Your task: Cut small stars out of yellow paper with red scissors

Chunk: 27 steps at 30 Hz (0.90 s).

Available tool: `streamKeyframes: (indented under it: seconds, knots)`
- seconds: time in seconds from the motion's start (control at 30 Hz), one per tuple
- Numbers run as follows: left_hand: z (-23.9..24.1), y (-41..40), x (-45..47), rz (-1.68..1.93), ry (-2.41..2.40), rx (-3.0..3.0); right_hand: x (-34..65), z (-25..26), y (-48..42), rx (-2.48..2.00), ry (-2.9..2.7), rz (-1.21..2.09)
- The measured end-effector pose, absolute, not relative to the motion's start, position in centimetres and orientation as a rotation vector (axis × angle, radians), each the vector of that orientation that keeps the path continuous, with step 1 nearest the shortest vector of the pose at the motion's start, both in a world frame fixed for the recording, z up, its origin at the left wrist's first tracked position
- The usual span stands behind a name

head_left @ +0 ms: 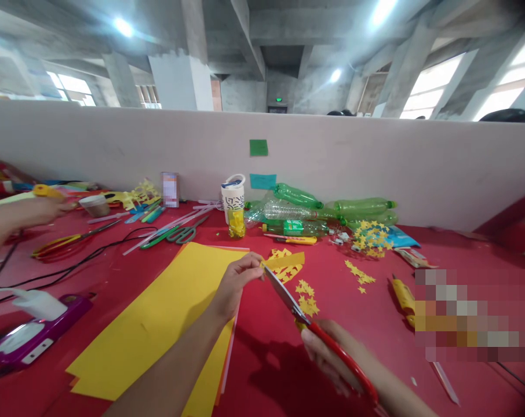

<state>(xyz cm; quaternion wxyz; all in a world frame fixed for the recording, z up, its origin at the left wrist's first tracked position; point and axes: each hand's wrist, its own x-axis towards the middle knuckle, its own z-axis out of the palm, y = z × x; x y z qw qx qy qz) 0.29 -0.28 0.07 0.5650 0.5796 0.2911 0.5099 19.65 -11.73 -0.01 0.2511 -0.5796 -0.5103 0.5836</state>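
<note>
My left hand (pixel 235 284) is closed in a pinch over the yellow sheets, its fingertips on a small piece of yellow paper (pixel 263 264). My right hand (pixel 332 353) is wrapped round the red-handled scissors (pixel 298 310). Their blade tips reach up to the pinched paper, beside my left fingertips. A bit of yellow shows by my right fingers, too hidden to name. Just beyond the blades are a yellow paper strip (pixel 295 260) and cut-out yellow scraps. Small yellow paper stars (pixel 306 298) lie to the right of the blades. Under my left wrist rests a stack of yellow paper (pixel 167 313).
Green plastic bottles (pixel 362 207) lie against the white partition (pixel 375 162), near a patterned cup (pixel 233 200). More stars (pixel 373 237) are heaped at the right. A purple power strip (pixel 40 333) and cables occupy the left. Another person's hand (pixel 32 211) reaches in there.
</note>
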Motion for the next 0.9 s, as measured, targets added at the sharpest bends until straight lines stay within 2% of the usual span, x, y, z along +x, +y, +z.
streamKeyframes:
  seconds: [0.9]
  knots:
    - [-0.1, -0.6, 0.6, 1.131, 0.618, 1.242, 18.6, -0.5, -11.7, -1.572, -1.386, 1.597]
